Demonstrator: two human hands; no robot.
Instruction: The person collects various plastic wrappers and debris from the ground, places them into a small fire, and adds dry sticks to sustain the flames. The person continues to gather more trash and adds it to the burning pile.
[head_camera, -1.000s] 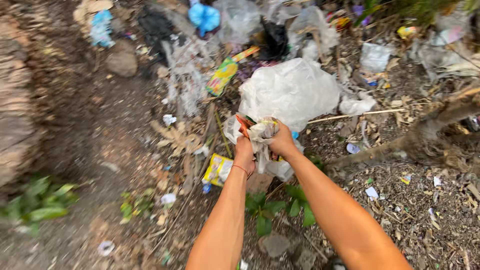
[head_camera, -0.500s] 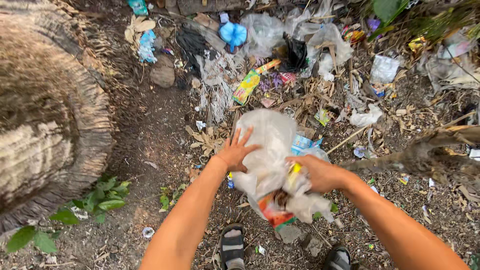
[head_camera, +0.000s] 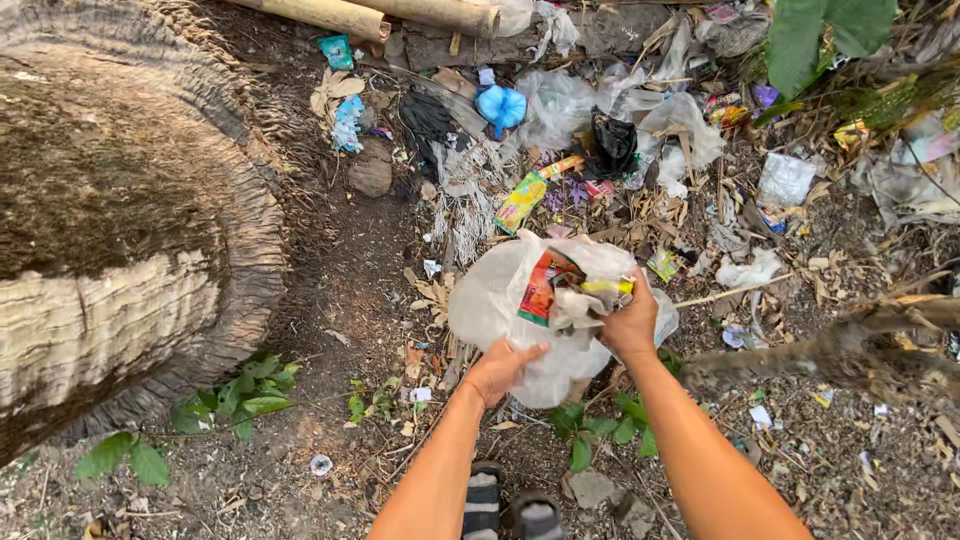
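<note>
Head view, looking straight down at bare ground strewn with litter.

Trunk (head_camera: 110, 230): a big ringed palm base fills the frame from 8 to 11 o'clock. Nothing near it is being touched.

Litter field (head_camera: 640, 150): spreads from 12 to 3 o'clock. It is a mix of clear plastic, dry leaves and wrappers, all still on the ground. A pole (head_camera: 330, 14) lies across the top edge at 12.

Bag (head_camera: 500, 300): a pale, see-through plastic bag held at frame centre, above the ground, between both hands. It bulges, so it already holds some litter; a red wrapper (head_camera: 542, 285) shows at its mouth along with crumpled clear plastic. Judged from this, collection is under way but far from finished, since most of the litter lies loose beyond the bag.

Right hand (head_camera: 630, 325): at the bag's 3 o'clock edge, fingers closed around the gathered rim and a wad of plastic.

Left hand (head_camera: 500, 368): at the bag's 6 o'clock side, fingers curled and pinching the lower fold of the film.

Loose pieces left, by size: a black bag (head_camera: 612, 145) at 1 o'clock, a blue bag (head_camera: 500, 105) at 12, and a yellow-green wrapper (head_camera: 522, 200) just beyond the bag at 12. All are well apart from the hands.

Sandals (head_camera: 510, 510): at 6 o'clock, on dirt beside small green weeds (head_camera: 590, 420).
</note>
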